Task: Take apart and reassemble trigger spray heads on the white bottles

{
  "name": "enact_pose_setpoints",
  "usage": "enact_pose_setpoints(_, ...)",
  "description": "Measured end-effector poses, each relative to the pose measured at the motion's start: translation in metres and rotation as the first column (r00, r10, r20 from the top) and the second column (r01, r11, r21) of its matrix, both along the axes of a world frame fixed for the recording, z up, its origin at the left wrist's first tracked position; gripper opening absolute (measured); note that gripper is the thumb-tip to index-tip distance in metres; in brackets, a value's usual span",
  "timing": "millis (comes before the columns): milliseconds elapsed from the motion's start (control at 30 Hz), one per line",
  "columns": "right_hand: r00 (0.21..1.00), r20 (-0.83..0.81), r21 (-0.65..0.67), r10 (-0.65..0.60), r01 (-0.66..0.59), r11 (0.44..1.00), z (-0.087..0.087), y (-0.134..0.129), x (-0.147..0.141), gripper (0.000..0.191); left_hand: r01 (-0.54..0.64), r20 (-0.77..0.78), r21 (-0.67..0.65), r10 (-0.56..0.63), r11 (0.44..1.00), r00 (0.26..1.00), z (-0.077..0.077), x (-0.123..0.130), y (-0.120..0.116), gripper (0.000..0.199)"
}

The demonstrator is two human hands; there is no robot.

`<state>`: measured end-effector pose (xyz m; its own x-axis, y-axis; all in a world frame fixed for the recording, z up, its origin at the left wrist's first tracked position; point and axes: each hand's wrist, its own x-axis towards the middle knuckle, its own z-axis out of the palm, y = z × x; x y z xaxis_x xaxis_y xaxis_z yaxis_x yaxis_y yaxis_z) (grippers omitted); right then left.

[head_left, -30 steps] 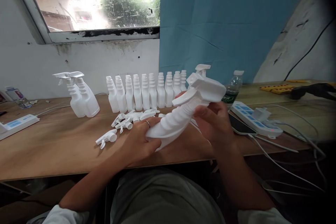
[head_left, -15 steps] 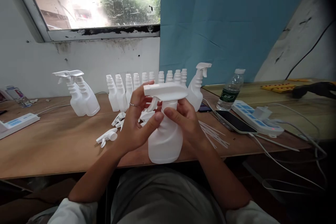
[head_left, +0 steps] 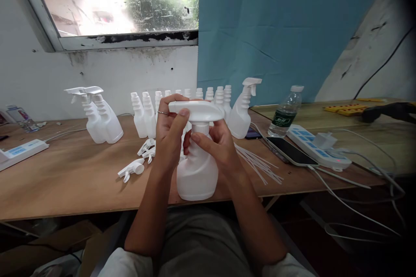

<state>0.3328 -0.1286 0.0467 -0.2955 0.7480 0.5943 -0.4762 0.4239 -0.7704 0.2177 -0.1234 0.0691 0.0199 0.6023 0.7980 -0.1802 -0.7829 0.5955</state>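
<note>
A white spray bottle [head_left: 197,177] stands upright at the table's front edge with a white trigger sprayer head [head_left: 196,111] on its neck. My left hand [head_left: 172,138] is closed around the nozzle end of the head, thumb on the near side and fingers behind it. At the collar below the head, my right hand [head_left: 219,143] grips the neck, its thumb across the front. The trigger is largely hidden by my left hand. Just left of my left forearm lie loose trigger sprayer heads [head_left: 131,169]. White plastic tubes [head_left: 260,162] lie to the right.
Several open white bottles [head_left: 138,114] stand in a row at the back. Two capped spray bottles [head_left: 102,117] are at left, another spray bottle [head_left: 241,110] behind right. A water bottle [head_left: 284,114], phone [head_left: 290,150] and power strip [head_left: 320,147] with cables occupy the right side.
The spray bottle has shifted slightly left with both hands. My left hand has moved from beside the trigger to clasp the nozzle end, its thumb now up on the head.
</note>
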Motion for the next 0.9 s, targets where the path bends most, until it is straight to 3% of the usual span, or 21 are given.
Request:
enact_pose_setpoints(100, 0.999, 0.017, -0.027, 0.033, -0.032, 0.999, 0.004, -0.001, 0.001, 0.051, -0.047, -0.05, -0.026, 0.045, 0.999, 0.998, -0.003, -0.001, 0.003, 0.035)
enact_pose_setpoints(267, 0.997, 0.068, -0.045, -0.035, 0.038, 0.998, 0.008, -0.005, 0.0, 0.053, -0.128, -0.032, 0.043, 0.13, 0.991, 0.991, -0.006, -0.002, 0.001, 0.026)
enact_pose_setpoints(600, 0.997, 0.072, -0.036, -0.015, 0.018, 0.999, 0.012, -0.004, -0.003, 0.049, -0.118, -0.036, 0.001, 0.118, 0.993, 0.992, 0.003, -0.005, -0.016, 0.017)
enact_pose_setpoints(733, 0.994, 0.082, -0.063, -0.074, 0.08, 0.995, 0.012, -0.004, -0.007, 0.051, -0.139, -0.04, -0.013, 0.138, 0.99, 0.99, 0.003, -0.007, -0.015, 0.018)
enact_pose_setpoints(900, 0.999, 0.02, 0.003, -0.025, 0.025, 1.0, 0.006, -0.001, -0.007, 0.039, -0.182, -0.033, 0.028, 0.183, 0.983, 0.983, 0.003, -0.009, -0.015, 0.017)
